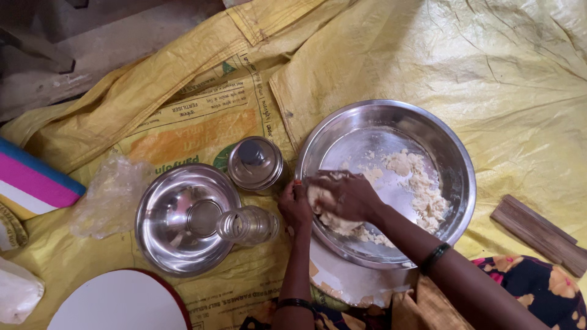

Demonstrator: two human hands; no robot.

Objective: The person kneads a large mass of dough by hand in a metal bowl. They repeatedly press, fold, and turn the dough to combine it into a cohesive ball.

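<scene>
Pale, crumbly dough (333, 214) sits low and left inside the big steel bowl (458, 177), which fills the middle right of the frame. The lump is roundish, so I cannot tell a long side or which way it points. My right hand (348, 195) lies on top of it with the fingers curled down around the lump, pressing it. My left hand (295, 205) is at the bowl's left rim, fingers bent and gripping the edge. More loose crumbs (419, 183) lie spread across the bowl's floor toward the right. Left of it sits a smaller steel bowl (183, 217) with nothing in it that I can see. A clear glass jar (247, 225) lies tipped over its right edge. A round steel tin (255, 164) with a lid stands just above. Everything rests on a yellow woven sack (489, 73) spread out on the floor. A wooden block (538, 235) lies at the right edge.
</scene>
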